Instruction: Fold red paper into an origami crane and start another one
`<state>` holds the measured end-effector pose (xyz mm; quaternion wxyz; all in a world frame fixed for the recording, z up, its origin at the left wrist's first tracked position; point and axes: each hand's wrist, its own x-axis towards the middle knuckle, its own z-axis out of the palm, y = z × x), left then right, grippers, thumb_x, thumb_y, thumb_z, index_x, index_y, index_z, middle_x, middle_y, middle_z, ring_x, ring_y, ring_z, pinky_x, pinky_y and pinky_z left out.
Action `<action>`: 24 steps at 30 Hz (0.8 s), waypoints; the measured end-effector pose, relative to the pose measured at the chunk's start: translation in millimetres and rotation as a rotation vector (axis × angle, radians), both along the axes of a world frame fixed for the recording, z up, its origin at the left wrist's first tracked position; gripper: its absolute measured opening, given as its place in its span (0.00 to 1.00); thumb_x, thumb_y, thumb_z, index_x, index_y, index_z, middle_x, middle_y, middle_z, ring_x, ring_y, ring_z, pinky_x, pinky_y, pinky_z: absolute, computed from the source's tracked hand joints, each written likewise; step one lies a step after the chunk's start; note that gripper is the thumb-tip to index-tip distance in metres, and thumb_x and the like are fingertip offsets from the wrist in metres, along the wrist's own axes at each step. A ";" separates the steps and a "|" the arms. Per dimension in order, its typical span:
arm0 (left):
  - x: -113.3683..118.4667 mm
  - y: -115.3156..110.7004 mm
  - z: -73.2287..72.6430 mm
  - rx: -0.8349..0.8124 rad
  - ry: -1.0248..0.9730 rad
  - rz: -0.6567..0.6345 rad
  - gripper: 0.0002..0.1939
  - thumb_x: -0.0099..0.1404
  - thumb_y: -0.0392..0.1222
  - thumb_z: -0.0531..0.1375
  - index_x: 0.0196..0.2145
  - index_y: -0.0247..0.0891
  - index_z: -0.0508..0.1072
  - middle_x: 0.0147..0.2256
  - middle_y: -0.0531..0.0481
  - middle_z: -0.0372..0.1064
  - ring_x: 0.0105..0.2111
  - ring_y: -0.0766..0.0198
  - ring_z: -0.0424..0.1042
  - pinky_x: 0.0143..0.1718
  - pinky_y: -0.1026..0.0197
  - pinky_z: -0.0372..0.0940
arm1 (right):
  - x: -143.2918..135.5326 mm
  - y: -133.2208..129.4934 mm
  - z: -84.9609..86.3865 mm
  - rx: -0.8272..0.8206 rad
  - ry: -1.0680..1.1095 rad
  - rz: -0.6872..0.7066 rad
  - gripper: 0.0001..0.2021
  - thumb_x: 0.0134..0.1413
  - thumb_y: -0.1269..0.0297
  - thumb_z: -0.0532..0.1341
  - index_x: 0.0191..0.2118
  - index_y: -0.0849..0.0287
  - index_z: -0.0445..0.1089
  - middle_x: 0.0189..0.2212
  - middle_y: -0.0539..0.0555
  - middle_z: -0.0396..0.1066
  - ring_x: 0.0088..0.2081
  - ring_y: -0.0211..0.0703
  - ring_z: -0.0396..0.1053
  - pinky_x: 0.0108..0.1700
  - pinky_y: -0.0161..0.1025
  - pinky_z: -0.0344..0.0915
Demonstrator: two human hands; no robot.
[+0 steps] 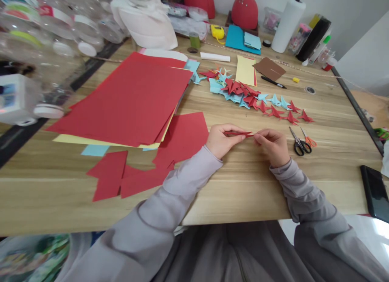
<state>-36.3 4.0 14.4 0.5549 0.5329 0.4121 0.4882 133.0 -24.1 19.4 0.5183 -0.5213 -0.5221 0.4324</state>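
Between the fingers and thumb of my left hand (224,139) is a narrow piece of folded red paper (240,133), its pointed end toward the right. My right hand (272,144) pinches at that tip with thumb and forefinger; its other fingers are curled. Both hands are just above the wooden table (243,193). Beyond them lies a cluster of folded red paper cranes (232,86) and light blue paper cranes (275,99), some set in a row. Black-handled scissors (300,146) and small orange scissors (309,140) rest right of my right hand.
A stack of large red sheets (130,99) covers the left side, with cut red pieces (142,178) nearer me. Plastic bottles (57,22) crowd the far left. Behind the cranes are a pen (273,82), brown paper (270,68) and a yellow tape measure (217,32). A phone (375,193) lies at right.
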 end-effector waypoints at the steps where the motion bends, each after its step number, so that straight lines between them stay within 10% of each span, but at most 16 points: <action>1: -0.1 -0.1 0.2 0.002 0.003 0.000 0.09 0.44 0.40 0.70 0.27 0.36 0.79 0.31 0.46 0.78 0.33 0.59 0.76 0.40 0.56 0.71 | 0.6 0.4 -1.1 -0.051 0.031 0.007 0.13 0.41 0.54 0.70 0.24 0.59 0.72 0.18 0.49 0.71 0.22 0.34 0.66 0.26 0.33 0.63; 24: -3.3 1.4 1.2 -0.088 0.023 0.018 0.11 0.41 0.41 0.71 0.25 0.36 0.79 0.27 0.48 0.77 0.29 0.61 0.74 0.36 0.57 0.68 | 4.6 1.8 1.4 -0.187 0.046 0.243 0.15 0.39 0.52 0.71 0.26 0.60 0.75 0.22 0.52 0.76 0.23 0.37 0.73 0.28 0.35 0.71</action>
